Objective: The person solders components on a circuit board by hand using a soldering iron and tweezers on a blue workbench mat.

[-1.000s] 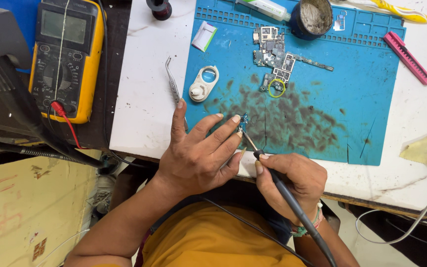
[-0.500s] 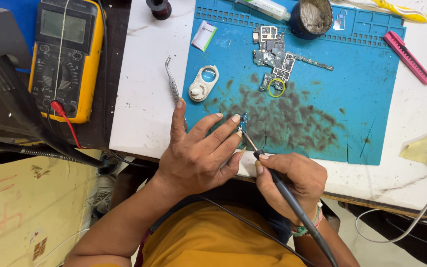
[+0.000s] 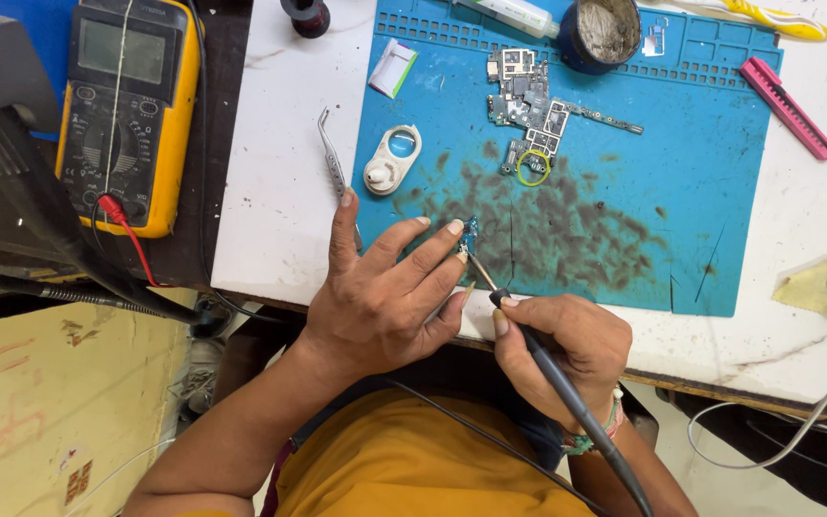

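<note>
Head camera: your right hand point(image 3: 567, 349) closes in a pen grip on a soldering iron point(image 3: 552, 369), tip touching a small blue part point(image 3: 471, 230). Your left hand point(image 3: 385, 287), fingers spread, pins that part at its fingertips on the blue mat point(image 3: 701, 191). Tweezers point(image 3: 332, 158) lie just beyond your left index finger.

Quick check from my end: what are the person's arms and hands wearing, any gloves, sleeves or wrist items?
Both hands are bare, no gloves. The left hand and its forearm show no sleeve, ring or band. The right hand has a beaded wristband in green, pink and pale tones at the wrist. The orange shirt leaves both forearms uncovered.
</note>
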